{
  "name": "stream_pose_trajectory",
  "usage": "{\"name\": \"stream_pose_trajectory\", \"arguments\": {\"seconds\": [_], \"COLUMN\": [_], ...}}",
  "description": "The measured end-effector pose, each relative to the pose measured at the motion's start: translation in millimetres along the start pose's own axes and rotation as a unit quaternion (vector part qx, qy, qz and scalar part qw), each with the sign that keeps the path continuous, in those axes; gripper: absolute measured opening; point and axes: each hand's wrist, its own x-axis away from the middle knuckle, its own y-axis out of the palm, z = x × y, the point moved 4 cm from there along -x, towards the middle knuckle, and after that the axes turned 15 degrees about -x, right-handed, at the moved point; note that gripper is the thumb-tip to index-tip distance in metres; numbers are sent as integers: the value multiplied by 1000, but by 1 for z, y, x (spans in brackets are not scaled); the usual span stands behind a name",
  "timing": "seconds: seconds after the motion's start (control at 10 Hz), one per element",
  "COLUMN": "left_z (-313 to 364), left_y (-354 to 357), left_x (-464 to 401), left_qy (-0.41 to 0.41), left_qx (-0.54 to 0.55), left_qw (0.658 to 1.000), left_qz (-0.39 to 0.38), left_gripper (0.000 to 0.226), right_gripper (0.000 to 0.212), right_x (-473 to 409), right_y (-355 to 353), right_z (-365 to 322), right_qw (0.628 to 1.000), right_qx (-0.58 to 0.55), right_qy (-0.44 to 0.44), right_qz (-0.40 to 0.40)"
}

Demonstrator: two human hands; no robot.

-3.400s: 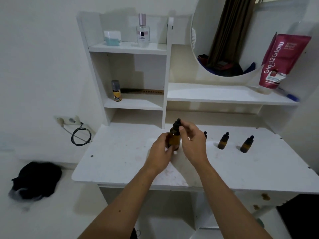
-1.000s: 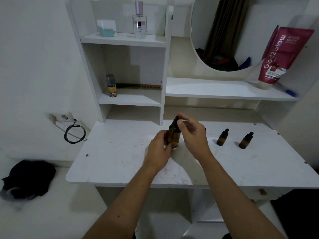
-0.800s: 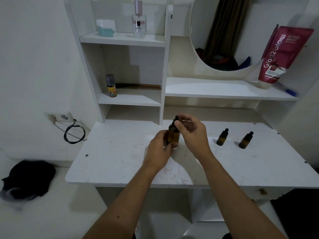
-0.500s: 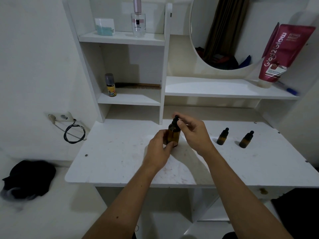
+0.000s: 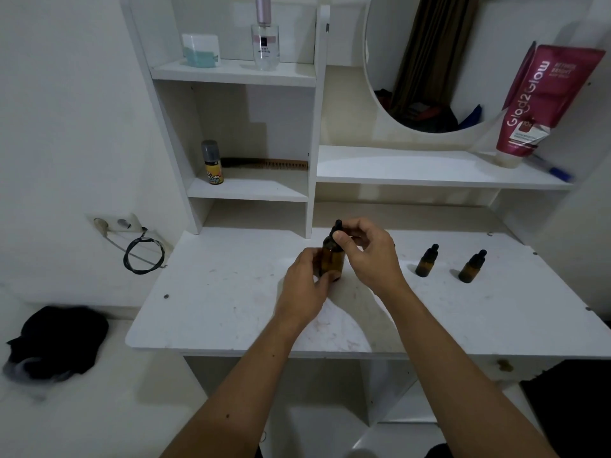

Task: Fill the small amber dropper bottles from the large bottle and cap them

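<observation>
The large amber bottle (image 5: 332, 259) stands upright on the white desk (image 5: 231, 292), near its middle. My left hand (image 5: 305, 289) wraps around the bottle's lower body. My right hand (image 5: 367, 252) pinches the black dropper cap (image 5: 338, 225) on top of it with thumb and fingers. Two small amber dropper bottles, one (image 5: 426, 261) and another (image 5: 472, 267) further right, stand capped on the desk to the right of my hands. A third small bottle is mostly hidden behind my right hand.
White shelves rise behind the desk with a small spray can (image 5: 212, 162), a comb (image 5: 264, 164), a perfume bottle (image 5: 264, 38) and a red tube (image 5: 542, 100). A round mirror (image 5: 463, 61) hangs at the back. A coiled cable (image 5: 143, 256) and dark cloth (image 5: 56, 340) lie left.
Both hands stay on the large bottle. My right hand's fingers have shifted around the dropper cap, as in a twist. The view has dipped slightly.
</observation>
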Motion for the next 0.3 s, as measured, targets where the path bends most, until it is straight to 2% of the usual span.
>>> {"name": "stream_pose_trajectory", "arguments": {"seconds": [0.3], "left_z": [4], "left_y": [-3], "left_x": [4], "left_qy": [-20], "left_qx": [18], "left_qw": [1000], "left_qz": [-5], "left_gripper": [54], "right_gripper": [33], "right_x": [15], "right_y": [3], "right_z": [-2], "right_qw": [999], "right_qx": [27], "right_qy": [-26], "right_qz": [2]}}
